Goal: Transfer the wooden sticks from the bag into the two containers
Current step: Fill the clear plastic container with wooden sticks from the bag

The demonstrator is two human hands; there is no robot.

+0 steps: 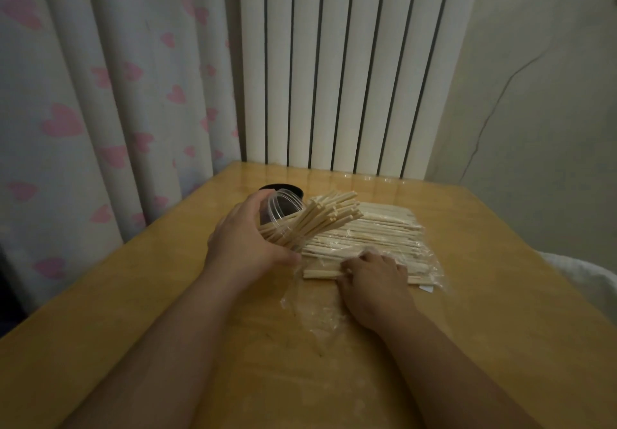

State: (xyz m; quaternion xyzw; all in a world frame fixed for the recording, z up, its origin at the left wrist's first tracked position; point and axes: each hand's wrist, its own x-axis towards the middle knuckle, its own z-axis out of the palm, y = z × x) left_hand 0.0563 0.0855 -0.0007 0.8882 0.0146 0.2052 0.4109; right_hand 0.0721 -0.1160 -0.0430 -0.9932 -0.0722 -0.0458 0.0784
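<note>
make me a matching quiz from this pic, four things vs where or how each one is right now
1 clear round plastic jar
2 round black container
3 transparent plastic bag
4 right hand

a flat on the yellowish wooden table
b tilted in the left hand, holding pale wooden sticks
c behind the jar
d pinching sticks at the bag's near edge

Pairs: 1-b, 2-c, 3-a, 4-d

Dim, warm light; soft focus, glare on the table (pixel 350 174) far edge, wide-angle bending at edges

Tilted clear container (pixel 283 209) holding sticks (pixel 320 218); bag (pixel 377 238) flat
</note>
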